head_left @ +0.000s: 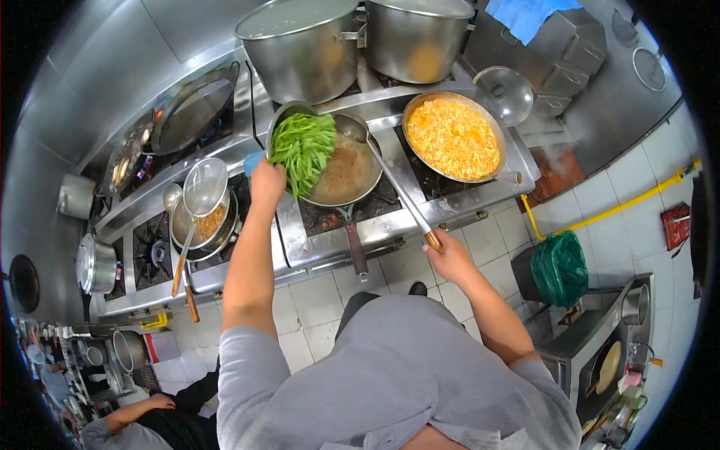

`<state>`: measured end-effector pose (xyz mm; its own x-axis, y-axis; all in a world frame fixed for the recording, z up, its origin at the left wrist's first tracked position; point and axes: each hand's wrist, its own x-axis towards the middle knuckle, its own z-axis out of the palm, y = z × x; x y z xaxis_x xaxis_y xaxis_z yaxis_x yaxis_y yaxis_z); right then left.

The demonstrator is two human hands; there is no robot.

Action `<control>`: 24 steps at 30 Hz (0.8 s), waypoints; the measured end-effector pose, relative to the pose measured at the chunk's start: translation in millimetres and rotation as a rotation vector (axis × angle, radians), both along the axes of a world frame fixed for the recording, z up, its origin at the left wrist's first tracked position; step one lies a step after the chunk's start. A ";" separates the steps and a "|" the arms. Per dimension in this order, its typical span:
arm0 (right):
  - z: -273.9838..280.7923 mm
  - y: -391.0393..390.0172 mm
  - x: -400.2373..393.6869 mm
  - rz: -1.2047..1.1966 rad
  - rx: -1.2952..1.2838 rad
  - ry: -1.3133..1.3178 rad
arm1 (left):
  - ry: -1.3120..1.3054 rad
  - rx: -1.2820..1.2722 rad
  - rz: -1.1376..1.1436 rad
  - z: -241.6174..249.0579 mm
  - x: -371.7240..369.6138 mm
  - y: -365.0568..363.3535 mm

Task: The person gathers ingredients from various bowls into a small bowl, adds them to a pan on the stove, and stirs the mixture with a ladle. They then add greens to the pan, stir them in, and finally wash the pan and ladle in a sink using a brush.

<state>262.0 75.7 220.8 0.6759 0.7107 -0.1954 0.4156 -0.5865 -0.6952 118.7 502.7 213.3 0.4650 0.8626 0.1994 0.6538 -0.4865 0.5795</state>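
Stove line [450, 206] crowded. Two big stockpots at the back: one [300, 49] directly behind the working pan, second [416, 37] to its right. Wide pan of yellow-orange scrambled egg mix [454, 139] sits on the right burner, just beside the working pan; loose round lid [504, 94] lies behind it. Dark empty wok [191, 112] back left. On the left burner, smaller pot of food [202, 225] with a strainer [205, 187] resting over it and two wooden-handled utensils leaning out toward the floor. More pots along the far left edge. Green-lined bin [559, 270] on the tiled floor at right, yellow pipe running along the wall. Another person's arm [139, 409] low left, not involved.

Working pan [345, 169]: middle burner, brownish sauce inside, handle pointing back toward the person.

Left hand [266, 180]: closed around the edge of a metal bowl [289, 120], tilted over the pan's left rim. Green beans [304, 146] heaped in the bowl, spilling down toward the sauce; lower ends at or over the pan edge, contact with the sauce can't be confirmed.

Right hand [450, 255]: fingers wrapped tight on the wooden end of a long ladle [397, 187]. Shaft runs diagonally up-left across the stove front; ladle bowl rests at the pan's upper right rim. The egg pan's rim is close to the shaft but clear of it.
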 end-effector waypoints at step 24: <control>4.6 -40.1 47.2 0.123 -0.195 -0.174 | 0.200 0.164 0.097 54.4 44.9 -31.5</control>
<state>309.2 35.6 225.4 0.6226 0.7497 -0.2245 0.5952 -0.6398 -0.4862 163.6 471.2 267.7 0.4256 0.8690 0.2523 0.7958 -0.4922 0.3528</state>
